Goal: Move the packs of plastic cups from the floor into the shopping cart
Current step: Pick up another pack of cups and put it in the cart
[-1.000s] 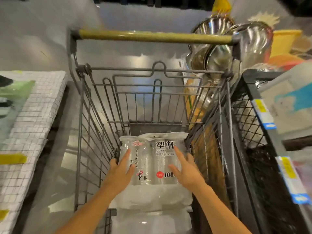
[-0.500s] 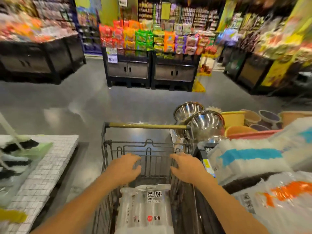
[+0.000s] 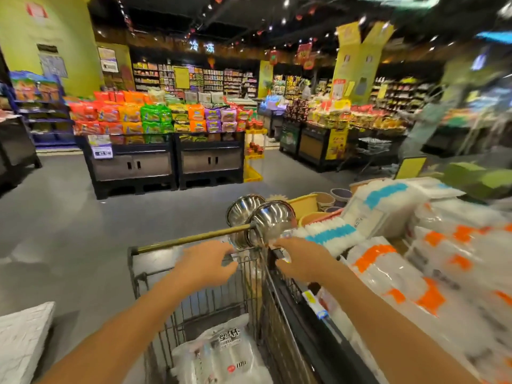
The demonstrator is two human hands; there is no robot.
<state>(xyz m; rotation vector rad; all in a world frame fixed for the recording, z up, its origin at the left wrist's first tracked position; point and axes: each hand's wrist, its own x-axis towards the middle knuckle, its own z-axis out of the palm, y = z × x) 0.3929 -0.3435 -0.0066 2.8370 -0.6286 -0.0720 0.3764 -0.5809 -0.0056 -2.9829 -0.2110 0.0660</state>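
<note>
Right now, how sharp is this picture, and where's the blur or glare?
Head view: motion blur smears the right side, worst over the shelf packs; the left hand and right hand are slightly soft; the pack of cups in the shopping cart is legible; the steel bowls carry bright glare.

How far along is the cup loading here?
Done: at least one pack of plastic cups lies inside the shopping cart. In hand: nothing; left hand and right hand hover empty near its handle. Left: no packs show on the visible floor, so unclear.
</note>
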